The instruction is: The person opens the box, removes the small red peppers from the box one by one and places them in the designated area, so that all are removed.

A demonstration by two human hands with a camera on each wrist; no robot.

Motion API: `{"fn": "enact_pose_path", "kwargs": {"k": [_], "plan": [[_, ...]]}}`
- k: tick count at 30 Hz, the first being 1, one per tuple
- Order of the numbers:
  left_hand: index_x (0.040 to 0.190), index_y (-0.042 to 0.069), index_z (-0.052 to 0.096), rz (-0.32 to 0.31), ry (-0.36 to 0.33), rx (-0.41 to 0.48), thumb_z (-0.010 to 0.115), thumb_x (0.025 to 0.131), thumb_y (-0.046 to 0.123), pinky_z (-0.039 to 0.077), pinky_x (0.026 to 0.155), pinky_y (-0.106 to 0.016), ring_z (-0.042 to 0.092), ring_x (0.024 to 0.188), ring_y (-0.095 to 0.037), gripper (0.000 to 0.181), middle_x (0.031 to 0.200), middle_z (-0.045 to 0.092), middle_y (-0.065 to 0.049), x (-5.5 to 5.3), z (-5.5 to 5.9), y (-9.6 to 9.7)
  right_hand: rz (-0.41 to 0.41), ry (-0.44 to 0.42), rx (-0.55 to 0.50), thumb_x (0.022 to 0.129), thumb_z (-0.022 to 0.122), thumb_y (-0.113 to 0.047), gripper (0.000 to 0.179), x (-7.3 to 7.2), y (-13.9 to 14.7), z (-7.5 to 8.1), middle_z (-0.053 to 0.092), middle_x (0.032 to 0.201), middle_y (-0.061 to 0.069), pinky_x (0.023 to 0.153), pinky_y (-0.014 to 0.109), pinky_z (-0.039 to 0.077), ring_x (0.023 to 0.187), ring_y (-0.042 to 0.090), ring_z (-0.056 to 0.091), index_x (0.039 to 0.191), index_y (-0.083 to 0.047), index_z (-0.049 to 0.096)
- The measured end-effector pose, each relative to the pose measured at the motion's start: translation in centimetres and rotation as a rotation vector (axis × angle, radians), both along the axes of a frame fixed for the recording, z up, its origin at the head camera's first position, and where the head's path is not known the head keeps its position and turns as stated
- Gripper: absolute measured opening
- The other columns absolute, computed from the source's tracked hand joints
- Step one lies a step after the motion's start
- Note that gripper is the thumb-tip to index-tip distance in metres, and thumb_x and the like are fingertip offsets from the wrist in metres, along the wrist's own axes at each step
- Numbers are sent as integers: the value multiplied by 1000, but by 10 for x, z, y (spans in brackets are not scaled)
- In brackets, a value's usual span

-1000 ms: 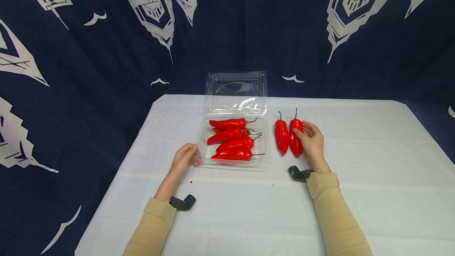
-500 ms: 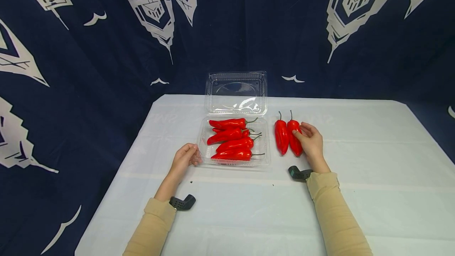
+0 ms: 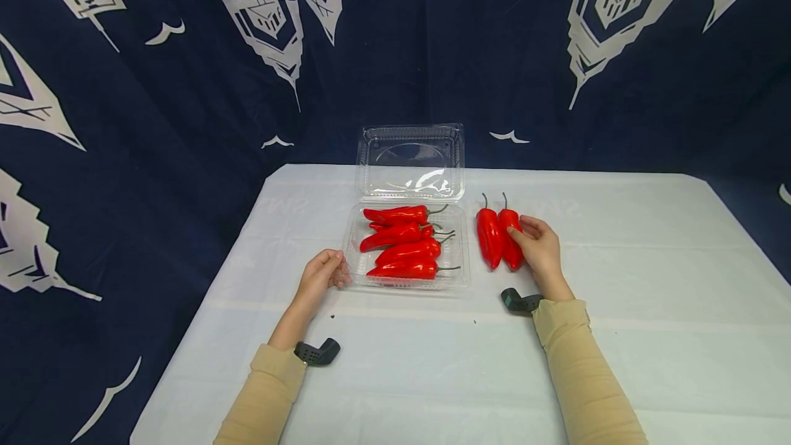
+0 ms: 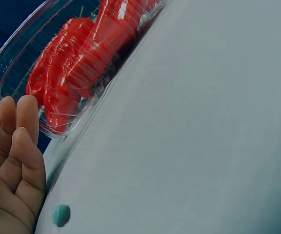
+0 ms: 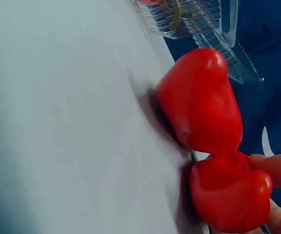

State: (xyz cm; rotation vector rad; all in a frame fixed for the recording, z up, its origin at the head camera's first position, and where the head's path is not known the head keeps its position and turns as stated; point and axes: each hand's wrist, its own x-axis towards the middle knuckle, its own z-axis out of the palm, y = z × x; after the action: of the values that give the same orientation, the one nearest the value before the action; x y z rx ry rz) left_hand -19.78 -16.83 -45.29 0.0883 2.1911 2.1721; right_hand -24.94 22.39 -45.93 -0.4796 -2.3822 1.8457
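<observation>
A clear plastic clamshell container (image 3: 460,279) with its lid raised holds several long red peppers (image 3: 409,249) with green stems. At its left end is my left hand (image 3: 323,273), fingertips right at the container wall; the left wrist view shows the fingers (image 4: 27,117) loosely extended. To the container's right, two more red peppers lie side by side, stems pointing away. My right hand (image 3: 539,246) holds the right-hand pepper (image 3: 510,242) between thumb and fingers. The other pepper (image 3: 489,237) lies against it, and in the right wrist view their sides meet.
The raised transparent lid (image 3: 410,156) stands behind the container, near the far edge of the white table (image 3: 395,376). A dark blue patterned cloth (image 3: 395,53) hangs behind. Small dark specks lie on the tabletop in front of the container.
My right hand has moved slightly left with its pepper, closing the gap to the other pepper, which has shifted very slightly. The left hand and container have stayed put.
</observation>
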Motion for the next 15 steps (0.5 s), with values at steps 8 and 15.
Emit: {"fn": "enact_pose_path", "kwargs": {"k": [8,15], "plan": [[90,-1,51,6,-14,5,43,100,9,46,56,-22,57,61,-11,16,73,54,-4,-2,-3,0,7,-20,10,95,56,-24,55,1,-1,1,42,139,21,97,37,41,123,32,46,140,0,35],[91,-1,51,15,-14,23,45,100,13,46,55,-22,57,60,-12,18,72,55,-4,-12,-23,-6,-15,-25,3,93,57,-26,56,3,-3,6,42,138,22,97,36,41,124,33,45,138,1,37]]}}
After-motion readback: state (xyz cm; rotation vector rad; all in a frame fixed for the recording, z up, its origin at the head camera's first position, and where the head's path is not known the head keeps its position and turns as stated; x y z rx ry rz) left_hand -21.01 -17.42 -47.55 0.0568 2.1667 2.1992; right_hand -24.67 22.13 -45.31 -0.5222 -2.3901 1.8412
